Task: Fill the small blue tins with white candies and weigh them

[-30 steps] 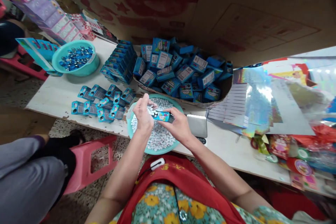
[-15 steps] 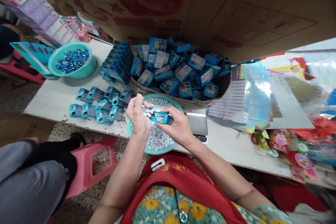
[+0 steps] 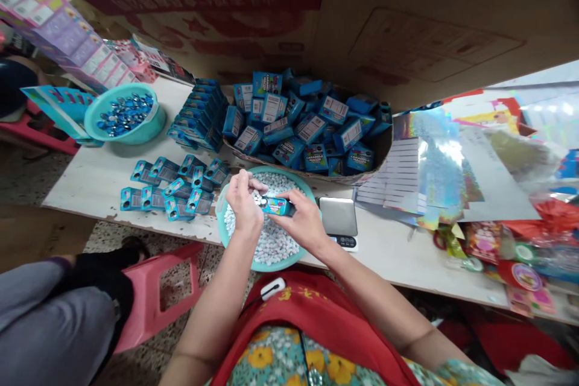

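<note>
My right hand [image 3: 305,223] grips a small blue candy box [image 3: 277,206] printed "Caramelo Macizo", its holed end turned left. Cupped against that end, my left hand [image 3: 244,202] holds a few small white candies [image 3: 257,196] in curled fingers. Both hands are over a turquoise basin [image 3: 222,224] filled with loose white candies [image 3: 274,247]. Left of the basin, several similar boxes [image 3: 176,190] lie on the table. Right of it stands a digital scale [image 3: 338,217].
Behind the basin, a large container [image 3: 375,163] is heaped with blue boxes, beside stacked blue boxes [image 3: 199,114]. A turquoise bowl [image 3: 154,123] holds blue and silver pieces. Sheets [image 3: 402,175] and bright packets lie right. A seated person's leg [image 3: 58,325] and a pink stool [image 3: 145,307] are left.
Fewer white candies show in my left hand than before. The box stays in my right hand, its end now closer to the left palm. The view has shifted slightly.
</note>
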Demonstrator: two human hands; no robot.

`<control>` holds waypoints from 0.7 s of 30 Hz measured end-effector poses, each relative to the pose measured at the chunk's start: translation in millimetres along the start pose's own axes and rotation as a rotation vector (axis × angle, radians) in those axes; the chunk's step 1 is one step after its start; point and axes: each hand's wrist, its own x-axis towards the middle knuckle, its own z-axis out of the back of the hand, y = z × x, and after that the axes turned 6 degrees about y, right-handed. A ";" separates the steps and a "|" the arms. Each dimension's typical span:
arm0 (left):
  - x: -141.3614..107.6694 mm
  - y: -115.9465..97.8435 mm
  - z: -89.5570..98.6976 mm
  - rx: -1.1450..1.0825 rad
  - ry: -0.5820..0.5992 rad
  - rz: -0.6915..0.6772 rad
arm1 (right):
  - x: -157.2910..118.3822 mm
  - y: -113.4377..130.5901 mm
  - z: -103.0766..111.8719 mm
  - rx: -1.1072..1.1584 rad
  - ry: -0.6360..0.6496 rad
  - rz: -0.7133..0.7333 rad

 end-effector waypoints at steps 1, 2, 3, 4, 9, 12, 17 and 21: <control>-0.6 -0.1 -0.6 -0.003 0.011 -0.006 | -0.3 -1.7 -0.2 0.017 -0.005 0.002; -1.6 -1.0 -1.2 -0.006 0.024 -0.020 | -0.9 -2.9 0.1 0.035 -0.012 0.010; -3.2 -3.0 -1.7 -0.009 0.038 -0.029 | -1.9 -3.5 1.0 0.056 -0.019 0.019; -5.3 -5.9 -2.3 -0.012 0.047 -0.032 | -3.2 -3.4 2.5 0.075 -0.022 0.027; -18.8 -18.9 -7.8 -0.036 0.069 -0.062 | -10.0 -0.2 11.3 0.170 -0.045 0.058; -22.7 -15.7 -16.5 0.022 0.132 -0.104 | -8.7 -4.8 7.8 0.234 -0.067 0.078; -12.9 -17.5 -20.3 0.104 0.138 -0.131 | -6.4 -19.7 9.6 0.361 -0.065 0.009; -2.0 -26.2 -4.7 0.220 0.083 -0.276 | -26.7 -34.9 49.4 0.429 -0.150 -0.068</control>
